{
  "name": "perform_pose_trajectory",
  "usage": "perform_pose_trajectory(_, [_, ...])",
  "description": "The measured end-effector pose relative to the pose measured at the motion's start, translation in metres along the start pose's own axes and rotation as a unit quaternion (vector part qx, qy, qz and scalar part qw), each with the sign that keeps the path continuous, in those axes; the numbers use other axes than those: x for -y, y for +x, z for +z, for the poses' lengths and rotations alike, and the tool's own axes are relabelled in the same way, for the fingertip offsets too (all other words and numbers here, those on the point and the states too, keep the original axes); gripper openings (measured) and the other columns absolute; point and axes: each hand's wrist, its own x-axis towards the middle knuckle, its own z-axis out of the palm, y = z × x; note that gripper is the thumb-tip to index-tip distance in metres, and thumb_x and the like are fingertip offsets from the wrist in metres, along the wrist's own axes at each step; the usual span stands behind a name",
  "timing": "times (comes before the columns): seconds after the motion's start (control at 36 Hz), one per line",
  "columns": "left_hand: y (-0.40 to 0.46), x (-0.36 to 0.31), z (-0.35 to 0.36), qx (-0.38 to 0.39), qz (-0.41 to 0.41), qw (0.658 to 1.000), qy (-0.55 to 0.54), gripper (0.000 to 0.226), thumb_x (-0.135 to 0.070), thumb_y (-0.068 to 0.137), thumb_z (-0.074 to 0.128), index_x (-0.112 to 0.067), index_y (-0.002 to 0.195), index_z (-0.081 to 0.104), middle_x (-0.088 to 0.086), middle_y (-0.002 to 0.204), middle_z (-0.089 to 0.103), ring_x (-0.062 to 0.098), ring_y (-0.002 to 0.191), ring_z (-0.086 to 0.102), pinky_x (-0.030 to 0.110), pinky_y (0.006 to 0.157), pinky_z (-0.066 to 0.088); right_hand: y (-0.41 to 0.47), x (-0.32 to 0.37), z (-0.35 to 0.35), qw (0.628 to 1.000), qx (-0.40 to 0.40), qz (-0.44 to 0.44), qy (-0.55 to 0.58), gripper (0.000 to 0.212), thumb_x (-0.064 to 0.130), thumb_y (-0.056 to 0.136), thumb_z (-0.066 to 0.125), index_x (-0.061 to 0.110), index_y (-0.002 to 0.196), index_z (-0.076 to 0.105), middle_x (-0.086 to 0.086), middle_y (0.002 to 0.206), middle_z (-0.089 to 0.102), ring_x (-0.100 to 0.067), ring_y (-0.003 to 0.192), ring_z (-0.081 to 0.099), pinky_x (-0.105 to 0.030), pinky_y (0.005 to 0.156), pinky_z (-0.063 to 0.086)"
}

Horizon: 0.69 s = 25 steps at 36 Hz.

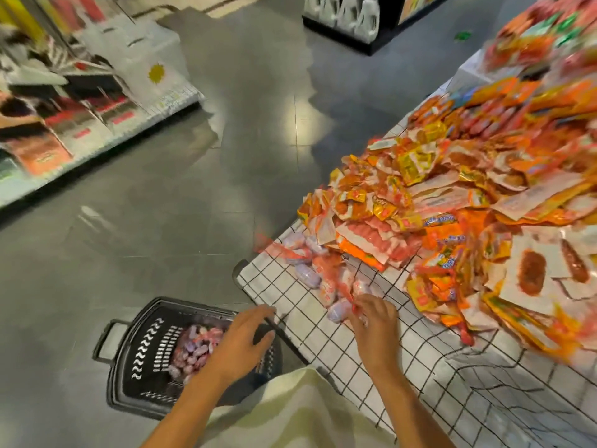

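Low and right of centre in the head view, the right hand (376, 321) pinches the red netting of a net bag (336, 286) of pale wrapped pieces, which lies at the near corner of the worktop (290, 307). Lifting it cleanly probably means gathering the mesh high, clear of the wire grid, then lowering it into the basket (142, 350) at lower left, over which the left hand (240, 341) hovers with loose, spread fingers. Orange snack packets (452, 195) are heaped on the worktop. Grey tiled floor (193, 189) and blurred shelves (64, 108) fill the upper left.
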Motion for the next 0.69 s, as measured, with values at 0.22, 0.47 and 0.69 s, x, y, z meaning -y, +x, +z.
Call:
perform_pose_trajectory(0.22, [0.065,-0.033,0.006,-0.018,-0.042,0.989,-0.142,0.033,-0.021,0.098,0.062,-0.029,0.13,0.058,-0.014,0.129,0.056,0.006,0.119,0.053,0.02,0.098,0.041,-0.007,-0.013,0.011,0.98,-0.059,0.068,0.178,0.017,0.006,0.087,0.077,0.009,0.103,0.074,-0.005,0.111,0.066,0.004,0.108,0.057,-0.005,0.088,0.044])
perform_pose_trajectory(0.47, [0.146,-0.066,0.023,-0.162,-0.265,0.861,-0.403,0.015,-0.02,0.09,0.071,-0.014,0.101,0.065,0.006,0.109,0.066,0.026,0.106,0.06,0.032,0.079,0.048,-0.005,-0.001,0.012,0.936,-0.093,0.132,0.311,0.012,0.014,0.094,0.069,0.024,0.092,0.063,0.007,0.105,0.071,0.008,0.102,0.064,-0.008,0.084,0.05])
perform_pose_trajectory(0.69, [0.175,-0.09,0.041,-0.252,-0.26,0.864,-0.349,0.014,-0.016,0.085,0.076,-0.016,0.097,0.069,0.005,0.098,0.069,0.021,0.09,0.063,0.031,0.084,0.05,0.004,0.004,0.01,0.925,-0.096,0.179,0.32,0.012,0.025,0.093,0.073,0.029,0.087,0.063,0.014,0.096,0.07,0.012,0.091,0.062,-0.002,0.073,0.045])
